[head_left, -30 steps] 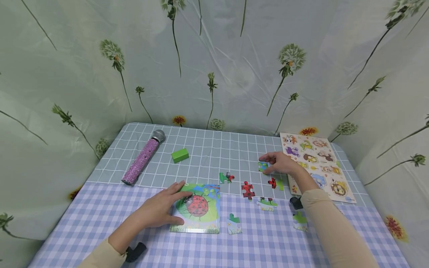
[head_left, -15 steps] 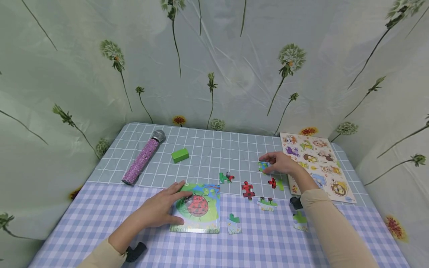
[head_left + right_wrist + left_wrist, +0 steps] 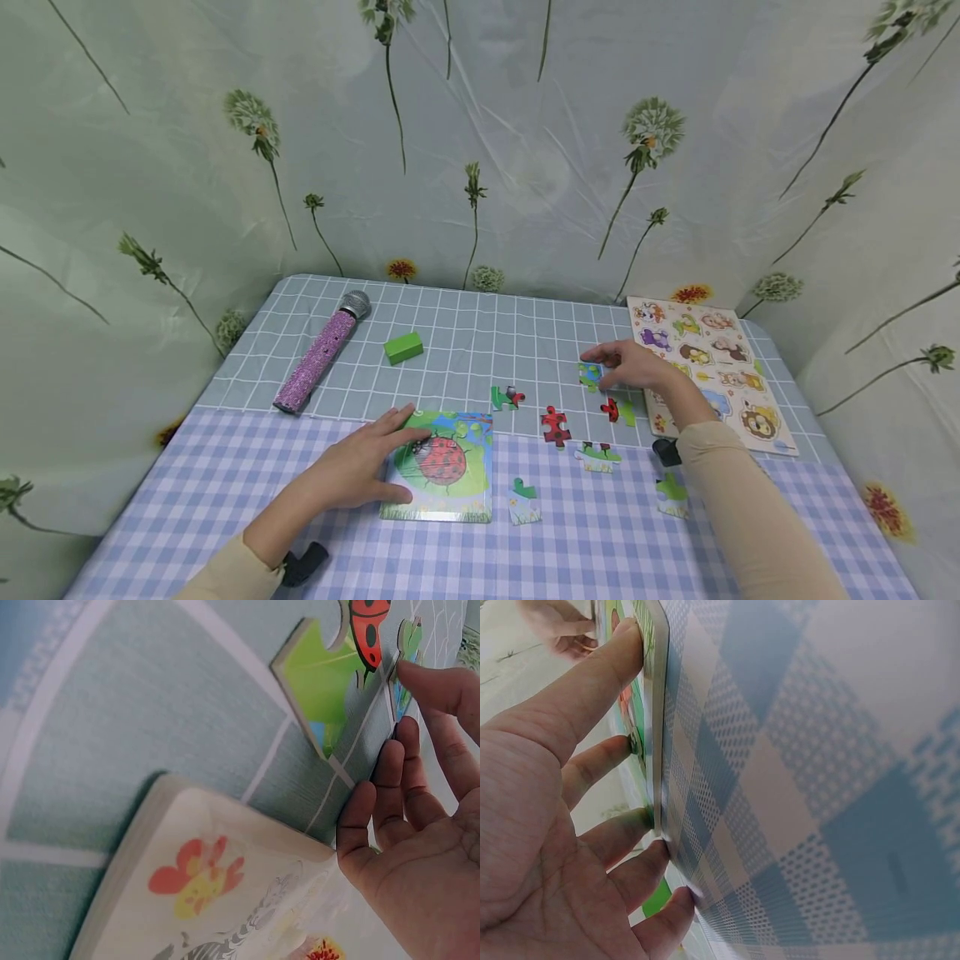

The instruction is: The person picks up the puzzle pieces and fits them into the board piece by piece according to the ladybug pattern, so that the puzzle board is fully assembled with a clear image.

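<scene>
My left hand rests on the left side of a square ladybug puzzle board, its thumb and fingers spread. In the left wrist view the thumb lies on the board's face and the fingertips reach along its edge. My right hand is at a blue-green jigsaw piece lying on the table, its fingers loosely bent. The thumb is right by that piece's edge in the right wrist view, the other fingertips low at the cloth. Close by lies a red-and-green jigsaw piece.
Several more jigsaw pieces lie between the hands, among them a red one and a white-and-green one. A wooden animal puzzle board sits under the right forearm. A pink glittery microphone and a green block lie at the back left.
My right hand has shifted slightly, its thumb drawing a little to the right off the blue-green jigsaw piece. The left hand and the board have stayed in place.
</scene>
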A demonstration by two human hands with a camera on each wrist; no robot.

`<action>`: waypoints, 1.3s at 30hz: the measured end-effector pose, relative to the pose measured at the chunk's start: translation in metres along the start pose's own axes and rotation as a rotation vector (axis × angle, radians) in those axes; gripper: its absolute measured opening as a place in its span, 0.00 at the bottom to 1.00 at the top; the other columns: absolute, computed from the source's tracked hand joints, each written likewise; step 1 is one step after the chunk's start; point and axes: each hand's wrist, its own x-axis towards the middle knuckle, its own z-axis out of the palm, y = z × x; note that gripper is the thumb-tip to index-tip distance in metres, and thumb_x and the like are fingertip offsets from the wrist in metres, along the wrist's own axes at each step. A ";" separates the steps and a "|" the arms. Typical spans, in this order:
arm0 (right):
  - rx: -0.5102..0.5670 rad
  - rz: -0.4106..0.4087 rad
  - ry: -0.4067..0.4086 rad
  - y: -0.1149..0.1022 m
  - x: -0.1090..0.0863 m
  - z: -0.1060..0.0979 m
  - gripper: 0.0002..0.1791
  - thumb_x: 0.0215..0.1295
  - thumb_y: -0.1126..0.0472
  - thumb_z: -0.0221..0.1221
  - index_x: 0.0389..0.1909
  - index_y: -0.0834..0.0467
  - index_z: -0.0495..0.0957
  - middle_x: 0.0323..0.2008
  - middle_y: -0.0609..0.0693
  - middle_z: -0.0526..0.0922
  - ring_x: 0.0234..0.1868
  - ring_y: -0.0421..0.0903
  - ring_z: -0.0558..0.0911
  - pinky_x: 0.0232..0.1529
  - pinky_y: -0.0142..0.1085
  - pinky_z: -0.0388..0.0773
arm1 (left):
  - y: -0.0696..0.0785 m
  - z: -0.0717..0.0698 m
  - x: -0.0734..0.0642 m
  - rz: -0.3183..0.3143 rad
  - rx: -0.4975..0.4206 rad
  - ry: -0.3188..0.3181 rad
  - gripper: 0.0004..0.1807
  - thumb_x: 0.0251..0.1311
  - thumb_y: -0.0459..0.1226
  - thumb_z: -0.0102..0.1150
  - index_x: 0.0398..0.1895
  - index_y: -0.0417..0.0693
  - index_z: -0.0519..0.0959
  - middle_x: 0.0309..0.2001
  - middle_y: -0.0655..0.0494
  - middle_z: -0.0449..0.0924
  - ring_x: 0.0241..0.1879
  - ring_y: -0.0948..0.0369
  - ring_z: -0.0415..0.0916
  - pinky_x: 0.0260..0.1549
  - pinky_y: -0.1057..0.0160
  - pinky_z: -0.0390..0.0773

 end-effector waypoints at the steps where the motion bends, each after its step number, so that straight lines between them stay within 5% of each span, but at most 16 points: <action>1: -0.001 -0.001 -0.002 0.000 0.000 0.000 0.31 0.61 0.68 0.73 0.67 0.63 0.81 0.65 0.66 0.82 0.67 0.65 0.78 0.70 0.61 0.76 | 0.000 0.000 0.000 0.000 0.001 0.000 0.49 0.52 0.55 0.83 0.78 0.57 0.74 0.86 0.42 0.56 0.82 0.35 0.60 0.70 0.29 0.73; 6: -0.003 0.007 -0.003 -0.001 -0.001 -0.001 0.32 0.60 0.70 0.72 0.67 0.63 0.81 0.66 0.66 0.81 0.69 0.66 0.77 0.72 0.62 0.74 | -0.001 0.000 0.000 0.003 0.004 0.002 0.49 0.52 0.55 0.83 0.78 0.57 0.74 0.86 0.42 0.56 0.82 0.35 0.60 0.69 0.29 0.73; 13: -0.016 -0.011 0.011 -0.002 -0.001 0.000 0.31 0.59 0.70 0.73 0.66 0.64 0.82 0.58 0.63 0.83 0.57 0.57 0.79 0.57 0.42 0.78 | -0.001 0.001 0.001 0.005 0.003 0.003 0.49 0.52 0.56 0.83 0.78 0.57 0.73 0.86 0.42 0.56 0.82 0.35 0.60 0.70 0.29 0.72; 24: -0.094 -0.009 0.049 0.001 -0.001 0.004 0.25 0.62 0.67 0.73 0.61 0.60 0.86 0.53 0.58 0.87 0.47 0.49 0.77 0.48 0.37 0.76 | -0.001 0.001 0.001 0.000 0.005 0.000 0.49 0.52 0.56 0.82 0.78 0.57 0.73 0.86 0.42 0.56 0.82 0.35 0.60 0.69 0.29 0.73; 34: -0.137 -0.077 0.088 -0.008 -0.003 0.014 0.26 0.60 0.64 0.73 0.60 0.63 0.85 0.57 0.61 0.88 0.56 0.56 0.83 0.63 0.55 0.82 | -0.001 0.001 0.001 -0.002 0.002 0.001 0.49 0.52 0.56 0.82 0.78 0.58 0.73 0.86 0.42 0.56 0.82 0.35 0.60 0.69 0.28 0.73; 39: -0.164 -0.136 0.104 -0.019 -0.003 0.024 0.25 0.59 0.63 0.74 0.59 0.60 0.87 0.55 0.58 0.89 0.50 0.53 0.81 0.53 0.45 0.82 | -0.003 0.002 0.001 -0.014 0.009 0.001 0.49 0.53 0.55 0.82 0.78 0.58 0.73 0.86 0.43 0.55 0.82 0.36 0.59 0.69 0.29 0.74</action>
